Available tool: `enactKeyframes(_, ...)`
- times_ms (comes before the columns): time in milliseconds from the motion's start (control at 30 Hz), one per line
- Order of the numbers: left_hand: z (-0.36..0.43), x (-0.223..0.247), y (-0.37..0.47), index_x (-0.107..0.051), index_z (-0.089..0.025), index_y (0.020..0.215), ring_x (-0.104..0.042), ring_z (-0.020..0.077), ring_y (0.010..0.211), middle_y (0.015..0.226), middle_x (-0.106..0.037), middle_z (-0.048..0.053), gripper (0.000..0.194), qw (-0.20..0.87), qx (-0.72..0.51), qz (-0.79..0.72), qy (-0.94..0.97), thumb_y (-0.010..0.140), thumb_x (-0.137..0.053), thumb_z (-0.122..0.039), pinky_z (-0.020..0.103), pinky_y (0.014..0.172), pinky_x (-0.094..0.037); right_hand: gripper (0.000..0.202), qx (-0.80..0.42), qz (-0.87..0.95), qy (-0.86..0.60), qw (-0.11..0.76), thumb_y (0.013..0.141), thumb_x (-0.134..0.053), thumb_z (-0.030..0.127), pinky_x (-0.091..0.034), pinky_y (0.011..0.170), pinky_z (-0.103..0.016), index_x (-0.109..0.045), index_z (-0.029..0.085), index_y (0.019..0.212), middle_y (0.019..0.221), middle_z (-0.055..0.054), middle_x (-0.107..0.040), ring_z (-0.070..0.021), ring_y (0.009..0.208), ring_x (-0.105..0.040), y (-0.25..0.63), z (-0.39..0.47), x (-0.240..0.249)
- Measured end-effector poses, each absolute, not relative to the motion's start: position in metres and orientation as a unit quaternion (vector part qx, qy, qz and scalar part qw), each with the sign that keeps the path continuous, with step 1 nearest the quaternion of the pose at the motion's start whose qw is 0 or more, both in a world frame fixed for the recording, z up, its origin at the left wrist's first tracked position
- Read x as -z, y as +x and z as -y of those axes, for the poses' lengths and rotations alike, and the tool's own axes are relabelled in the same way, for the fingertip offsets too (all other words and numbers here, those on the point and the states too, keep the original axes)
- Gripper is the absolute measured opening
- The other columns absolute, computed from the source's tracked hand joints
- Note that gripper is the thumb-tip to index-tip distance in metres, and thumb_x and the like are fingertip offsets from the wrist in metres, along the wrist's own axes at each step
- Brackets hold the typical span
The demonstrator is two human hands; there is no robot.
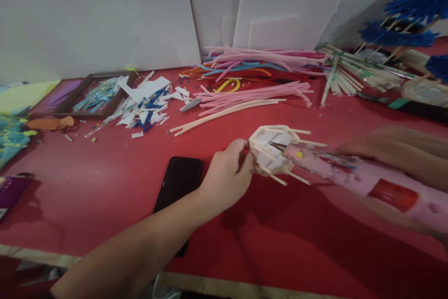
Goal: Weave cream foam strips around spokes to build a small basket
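Left forearm [150, 238] ends in left hand [229, 175], fingers pinching frame [280, 161]. Right of frame, right hand [395, 149] grips glue gun [364, 180], blurred fingers wrapped around

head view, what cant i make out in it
All in the head view:
- Right hand: finger placement blurred, its grip partly hidden by the pink tool.
- Pink tool: rear end cut off by the right edge.
- Dark phone: middle hidden by the left forearm.
- Stick-edged pale piece: underside faces away.
- Purple packet: cut off by the left edge, print too small.
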State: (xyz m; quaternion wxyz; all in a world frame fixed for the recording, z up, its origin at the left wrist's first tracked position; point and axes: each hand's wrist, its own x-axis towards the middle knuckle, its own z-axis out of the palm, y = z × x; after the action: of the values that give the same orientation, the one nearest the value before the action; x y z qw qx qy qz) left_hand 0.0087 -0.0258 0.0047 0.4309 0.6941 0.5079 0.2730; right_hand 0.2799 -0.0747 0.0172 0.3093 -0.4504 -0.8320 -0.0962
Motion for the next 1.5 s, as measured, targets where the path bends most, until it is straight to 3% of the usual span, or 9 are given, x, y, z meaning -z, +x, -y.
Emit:
enactKeyframes(200, 0.026, -0.005, 0.011, -0.049, -0.023, 0.086, -0.055, 0.0136, 0.050, 0.059, -0.057, -0.005, 0.013, 0.400, -0.233, -0.513, 0.723, 0.095, -0.043, -0.031, 0.026, 0.054, -0.038, 0.023, 0.072, 0.876, -0.378, 0.290, 0.102, -0.041, 0.044, -0.045, 0.055, -0.032, -0.057, 0.028, 0.104, 0.079, -0.005, -0.067, -0.0190, 0.065, -0.063, 0.269, 0.054, -0.009)
enactKeyframes(367, 0.027, -0.003, 0.010, -0.045, -0.023, 0.093, -0.063, 0.0165, 0.054, 0.063, -0.064, -0.002, 0.006, 0.409, -0.214, -0.504, 0.730, 0.095, -0.042, -0.027, 0.029, 0.059, -0.043, 0.015, 0.090, 0.864, -0.403, 0.289, 0.099, -0.047, 0.040, -0.045, 0.057, -0.033, -0.056, 0.029, 0.100, 0.077, -0.003, -0.067, -0.0192, 0.064, -0.063, 0.272, 0.058, -0.004)
enactKeyframes(967, 0.029, -0.004, 0.009, -0.044, -0.024, 0.091, -0.072, 0.0188, 0.063, 0.066, -0.073, 0.003, 0.016, 0.436, -0.227, -0.459, 0.740, 0.100, -0.039, -0.036, 0.029, 0.061, -0.048, 0.001, 0.130, 0.853, -0.408, 0.298, 0.096, -0.052, 0.028, -0.047, 0.061, -0.033, -0.051, 0.026, 0.096, 0.078, -0.003, -0.061, -0.0184, 0.068, -0.059, 0.260, 0.063, -0.010)
enactKeyframes(1500, 0.029, -0.002, 0.009, -0.047, -0.023, 0.092, -0.074, 0.0180, 0.063, 0.068, -0.075, 0.003, 0.015, 0.435, -0.242, -0.448, 0.742, 0.099, -0.042, -0.035, 0.028, 0.062, -0.051, 0.023, 0.139, 0.843, -0.410, 0.320, 0.099, -0.045, 0.049, -0.044, 0.062, -0.038, -0.053, 0.029, 0.094, 0.076, -0.005, -0.063, -0.0220, 0.067, -0.056, 0.261, 0.063, -0.008)
